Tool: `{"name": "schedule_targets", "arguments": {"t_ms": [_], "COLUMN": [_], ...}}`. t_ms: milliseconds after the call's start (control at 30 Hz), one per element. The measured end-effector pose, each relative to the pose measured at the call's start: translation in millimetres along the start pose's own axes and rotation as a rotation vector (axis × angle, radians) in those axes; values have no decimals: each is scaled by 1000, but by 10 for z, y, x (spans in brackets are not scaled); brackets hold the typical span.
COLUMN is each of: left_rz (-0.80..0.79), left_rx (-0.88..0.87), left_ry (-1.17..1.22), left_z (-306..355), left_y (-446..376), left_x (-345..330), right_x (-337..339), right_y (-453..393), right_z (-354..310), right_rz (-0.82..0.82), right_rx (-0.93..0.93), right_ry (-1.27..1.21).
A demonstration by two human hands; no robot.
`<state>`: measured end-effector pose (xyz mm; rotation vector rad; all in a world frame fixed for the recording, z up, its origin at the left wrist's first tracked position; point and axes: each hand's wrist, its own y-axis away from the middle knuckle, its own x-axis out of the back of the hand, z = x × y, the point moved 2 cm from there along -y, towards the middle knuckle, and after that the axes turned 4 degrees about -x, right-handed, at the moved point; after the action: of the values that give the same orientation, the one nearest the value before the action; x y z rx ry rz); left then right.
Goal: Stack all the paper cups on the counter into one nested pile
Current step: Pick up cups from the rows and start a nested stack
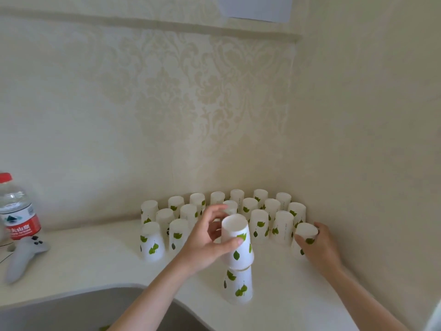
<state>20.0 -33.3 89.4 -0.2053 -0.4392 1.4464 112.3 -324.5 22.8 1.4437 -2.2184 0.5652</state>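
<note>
— Two cups are making up the pile (238, 286) so far, both upside down on the counter (95, 261). Everything else I'm placing relative to that pile.

— What is the left hand (210, 244) doing?

— It is gripping the upper cup (237, 242), thumb across the near side and fingers curling round the far side, while that cup is sitting slightly tilted over the lower one.

— And the right hand (317, 244)?

— It is reaching out to the right of the pile and closing around a single cup (305, 236), fingers wrapping its wall. That cup is leaning a little; whether it is lifting off the counter, I cannot tell.

— Where are the remaining ones standing?

— Behind the pile, the loose cups (214, 211) are standing inverted in rows toward the wall corner, close together.

— Anything else?

— Well to the left of the pile, a water bottle (16, 209) is standing upright, with a grey controller (23, 256) lying just in front of it. A sink (71, 311) is showing at the pile's near left.
</note>
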Motion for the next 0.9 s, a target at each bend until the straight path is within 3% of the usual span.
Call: {"name": "schedule_targets", "arguments": {"t_ms": [233,367,500,600,700,900], "left_rz": [-86,-89,-97,130,392,525], "left_rx": [99,171,199,190,89,87], "left_ry": [-127,-144,-131,-128,-314,-564], "left_z": [-204,-391,-493,-467,-495,-627], "left_y": [191,283,421,463,428,188], "left_x": [-112,-153,-114,160,477,616], "right_x": [236,333,176,11,-125,-337], "right_y": [392,704,960,1051,1114,1171], "right_z": [-494,-882,-1031,-1023,-980,-797], "right_rz": [-12,-186,-370,-438,-472,-571], "right_rx": [139,301,409,455,470,448], "right_ry": [-212,-361,-334,-218,-150,-63]}}
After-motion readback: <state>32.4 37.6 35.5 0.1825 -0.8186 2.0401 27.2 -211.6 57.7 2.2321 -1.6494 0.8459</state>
